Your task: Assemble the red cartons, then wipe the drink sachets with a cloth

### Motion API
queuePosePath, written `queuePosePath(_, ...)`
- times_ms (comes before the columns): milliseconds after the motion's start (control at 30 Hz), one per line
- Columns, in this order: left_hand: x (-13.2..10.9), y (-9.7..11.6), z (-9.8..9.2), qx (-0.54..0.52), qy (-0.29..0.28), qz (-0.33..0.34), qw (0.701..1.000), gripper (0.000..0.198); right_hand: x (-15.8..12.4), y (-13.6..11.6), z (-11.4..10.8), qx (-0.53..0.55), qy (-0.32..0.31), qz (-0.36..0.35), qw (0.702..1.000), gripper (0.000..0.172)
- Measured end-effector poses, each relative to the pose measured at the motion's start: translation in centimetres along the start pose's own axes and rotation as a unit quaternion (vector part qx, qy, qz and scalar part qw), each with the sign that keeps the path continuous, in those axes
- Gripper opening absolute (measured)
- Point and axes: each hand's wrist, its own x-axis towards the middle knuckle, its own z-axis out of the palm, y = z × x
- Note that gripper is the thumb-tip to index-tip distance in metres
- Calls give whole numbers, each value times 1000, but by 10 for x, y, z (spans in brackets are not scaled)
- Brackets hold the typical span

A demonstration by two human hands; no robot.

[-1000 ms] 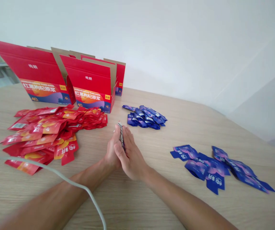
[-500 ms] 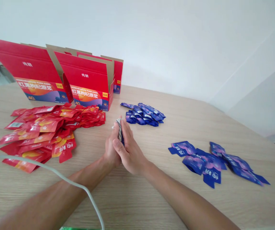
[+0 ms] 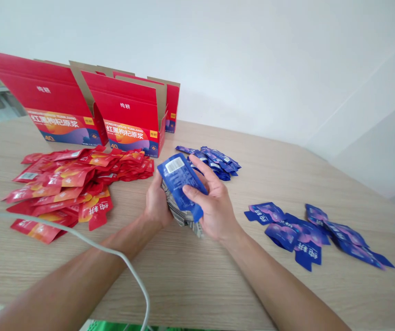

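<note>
My left hand (image 3: 158, 202) is closed around the side of a grey-and-white patterned bundle (image 3: 181, 216) whose layered edges show; its exact kind I cannot make out. On top of the bundle lies a blue sachet (image 3: 178, 177), its barcode side facing up. The thumb of my right hand (image 3: 216, 204) presses on this sachet's face. The right index finger reaches out past its far corner, and the other right fingers are partly hidden beneath. Just beyond my hands is a pile of blue sachets (image 3: 225, 158).
A heap of red sachets (image 3: 63, 179) lies on the left. Behind it stand red boxes (image 3: 125, 110) with raised flaps. Several loose blue sachets (image 3: 302, 236) are spread on the right. A white cable (image 3: 115, 252) crosses over my left forearm.
My palms, which were pressed together around the upright bundle, have parted and tilted it. The blue sachet's barcode face now shows on top, under my right thumb.
</note>
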Motion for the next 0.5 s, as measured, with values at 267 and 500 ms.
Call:
queuePosePath(267, -17, -5, 8, -23, 4, -28, 999, 55, 7, 27, -20, -318, -10, -69, 946, 63)
queuePosePath(500, -11, -25, -9, 45, -56, 104, 992, 49, -4, 7, 10, -297, -148, 42, 942, 104)
